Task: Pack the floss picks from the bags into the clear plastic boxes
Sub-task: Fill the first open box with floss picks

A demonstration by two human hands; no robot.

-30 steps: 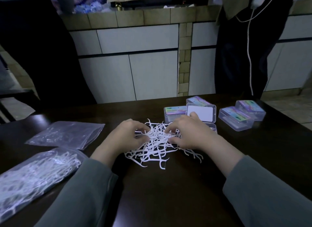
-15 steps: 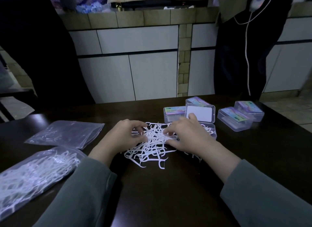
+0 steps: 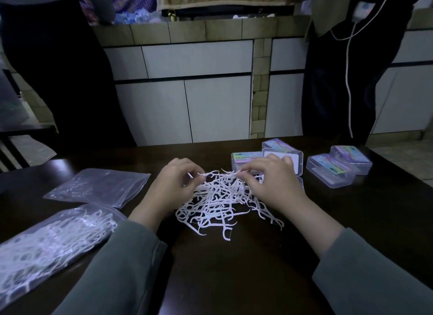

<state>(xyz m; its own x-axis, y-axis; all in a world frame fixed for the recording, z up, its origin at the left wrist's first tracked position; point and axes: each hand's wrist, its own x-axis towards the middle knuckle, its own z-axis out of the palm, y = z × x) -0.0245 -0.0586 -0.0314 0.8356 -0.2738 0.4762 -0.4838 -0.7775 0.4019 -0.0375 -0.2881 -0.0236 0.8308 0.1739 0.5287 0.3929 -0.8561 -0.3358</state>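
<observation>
Left hand (image 3: 174,185) and right hand (image 3: 269,183) each pinch picks atop the loose white plastic floss-pick pile (image 3: 220,202) on dark desk (image 3: 234,267).

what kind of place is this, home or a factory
Probably a home kitchen or back room, not a factory: a tiled counter with white cabinet doors runs behind a dark wooden table, and patterned cloth is piled on top.
</observation>
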